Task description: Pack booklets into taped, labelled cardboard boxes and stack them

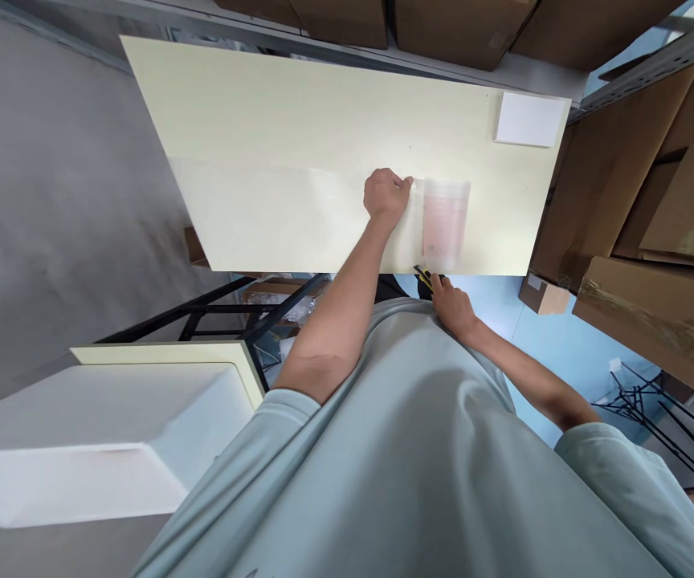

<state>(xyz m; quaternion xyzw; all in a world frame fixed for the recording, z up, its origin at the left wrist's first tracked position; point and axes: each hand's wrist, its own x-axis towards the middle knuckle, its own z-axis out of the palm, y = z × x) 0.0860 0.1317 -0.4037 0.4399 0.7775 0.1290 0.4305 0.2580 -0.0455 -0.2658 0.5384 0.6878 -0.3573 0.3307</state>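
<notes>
While the grey-green shirt (419,449) fills the nearest part of the view, the right hand (452,305) is just beyond it, at the table's near edge, its fingers wrapped round a yellow-and-black cutter (424,277). Taking the pink panel (444,225) as the clock's centre, that cutter lies toward seven o'clock, its dark tip at the table's rim; whether the blade is out, I cannot tell. The panel shows through translucent sheeting (335,205) on the pale yellow table (323,96), though whether it is inside or beneath the sheeting is unclear. Toward ten o'clock the left hand (386,193) is closed, thumb and fingertips seemingly pinching the sheeting's edge. That grip looks light and the film thin, so a sideways pull could slide or crease it, and a stroke of the blade could wander into the panel or score the tabletop. With the cutter so near the rim and the body, a slip toward six o'clock could catch the shirt, while one toward eleven could reach the left hand's forearm. Farther off, a white slab (526,120) lies near one o'clock by the table's far corner, with cardboard boxes (449,28) shelved beyond at twelve.
</notes>
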